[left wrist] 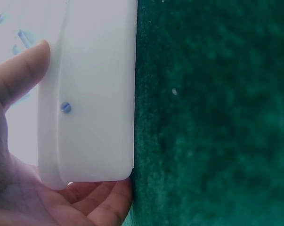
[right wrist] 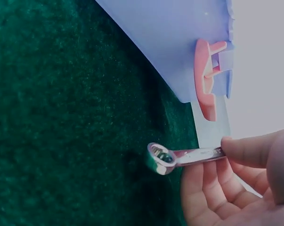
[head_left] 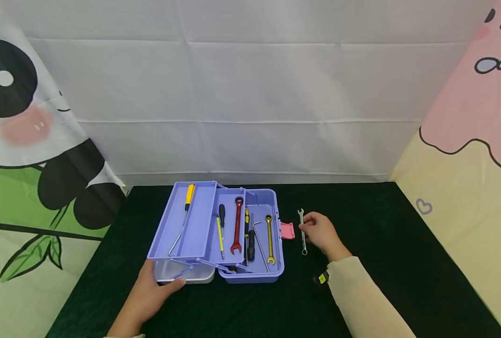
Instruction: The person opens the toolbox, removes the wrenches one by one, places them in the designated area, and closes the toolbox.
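A lilac toolbox point(head_left: 276, 270) stands open on dark green felt, its upper trays swung out to the left. Inside lie a yellow-handled screwdriver point(head_left: 188, 197), a red wrench point(head_left: 237, 226) and a yellow wrench point(head_left: 269, 239). My left hand point(head_left: 151, 291) holds the near left corner of the white lid point(head_left: 200, 278), thumb on top and fingers underneath point(left wrist: 106, 197). Just right of the box, my right hand point(head_left: 320, 232) pinches a small silver wrench point(head_left: 303, 232); its ring end point(right wrist: 161, 159) sticks out past my fingers, close to the pink latch point(right wrist: 205, 77).
A white cloth wall point(head_left: 250, 94) closes the back, with a panda print point(head_left: 14, 141) at left and a pink and yellow print point(head_left: 478, 141) at right. Green felt point(head_left: 381, 225) stretches right of the box and in front of it.
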Available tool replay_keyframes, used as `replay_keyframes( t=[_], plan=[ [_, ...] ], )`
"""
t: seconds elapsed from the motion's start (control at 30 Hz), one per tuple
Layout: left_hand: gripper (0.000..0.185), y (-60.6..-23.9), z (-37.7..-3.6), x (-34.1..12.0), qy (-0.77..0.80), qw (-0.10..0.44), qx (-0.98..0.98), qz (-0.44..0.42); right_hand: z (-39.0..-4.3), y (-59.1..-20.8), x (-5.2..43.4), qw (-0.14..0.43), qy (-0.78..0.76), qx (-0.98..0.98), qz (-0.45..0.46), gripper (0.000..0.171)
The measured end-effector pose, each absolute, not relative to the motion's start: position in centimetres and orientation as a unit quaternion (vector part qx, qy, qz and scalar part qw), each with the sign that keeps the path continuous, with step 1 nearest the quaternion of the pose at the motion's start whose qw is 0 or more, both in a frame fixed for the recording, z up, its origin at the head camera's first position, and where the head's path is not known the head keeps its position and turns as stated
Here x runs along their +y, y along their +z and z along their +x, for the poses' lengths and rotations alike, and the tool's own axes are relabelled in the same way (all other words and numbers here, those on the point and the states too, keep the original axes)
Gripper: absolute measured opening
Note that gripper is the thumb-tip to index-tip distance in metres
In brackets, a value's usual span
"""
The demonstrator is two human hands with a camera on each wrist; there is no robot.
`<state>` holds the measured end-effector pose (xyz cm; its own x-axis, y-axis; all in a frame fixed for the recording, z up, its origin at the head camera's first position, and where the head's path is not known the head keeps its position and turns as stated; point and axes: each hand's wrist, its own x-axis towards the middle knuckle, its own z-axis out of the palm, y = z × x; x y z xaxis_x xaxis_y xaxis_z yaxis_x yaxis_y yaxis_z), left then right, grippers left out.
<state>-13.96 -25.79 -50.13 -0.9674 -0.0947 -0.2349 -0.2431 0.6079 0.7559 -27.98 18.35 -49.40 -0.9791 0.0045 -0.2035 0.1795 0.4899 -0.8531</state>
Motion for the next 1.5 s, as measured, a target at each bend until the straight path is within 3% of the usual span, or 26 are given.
replay_keyframes(
  t=[0.5,1.5],
  plan=[
    [0.129,-49.7,-13.9,-25.6,0.435,0.094,0.889,-0.107,-29.2,-49.4,17.5,0.109,-0.451,0.876,0.128,0.011],
    [0.125,-49.8,-14.2,-25.7,0.438,0.093,0.889,-0.096,-30.1,-49.7,16.9,0.151,-0.390,0.897,0.143,0.011]
  ],
)
